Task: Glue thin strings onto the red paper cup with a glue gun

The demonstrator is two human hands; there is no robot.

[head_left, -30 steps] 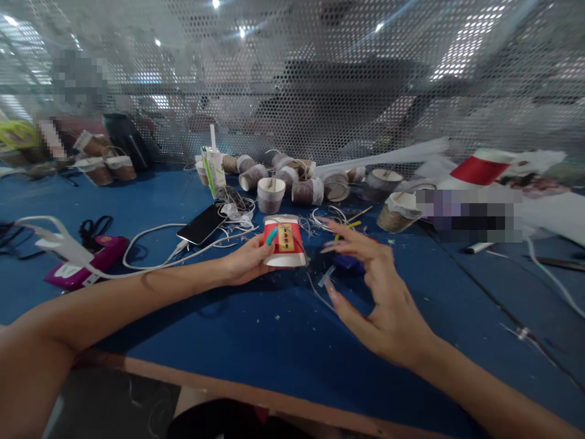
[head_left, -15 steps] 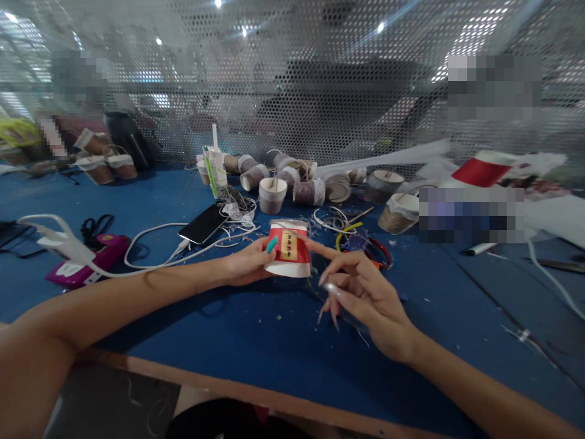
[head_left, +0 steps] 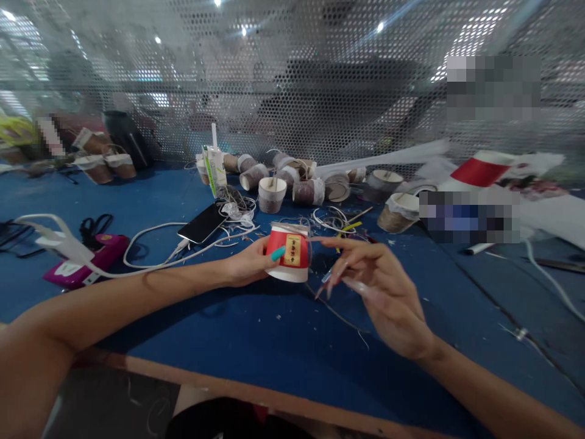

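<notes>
My left hand [head_left: 255, 261] grips a red and white paper cup [head_left: 280, 241] from its left side, thumb across the front. The cup is upside down, its wide white rim at the bottom, and bears a gold label with dark characters. A thin cord runs around its upper end, and a strand [head_left: 339, 315] trails below it toward the right. My right hand [head_left: 381, 283] is at the cup's right side, its long-nailed fingers apart and partly curled. Its index fingertip reaches the cup's edge; whether it touches the cord is hard to tell.
Several cord-wrapped cups [head_left: 309, 192] lie and stand behind, with a drink carton [head_left: 218, 172] beside them. A phone [head_left: 202, 223], a purple power strip [head_left: 86, 262] and white cables are at left. Another red and white cup [head_left: 479, 169] and white sheets are at right, before a perforated metal screen [head_left: 292, 73].
My right hand has shifted slightly right, away from the cup. The cup has turned a little in my left hand, its label moving right, and the trailing strand shows more.
</notes>
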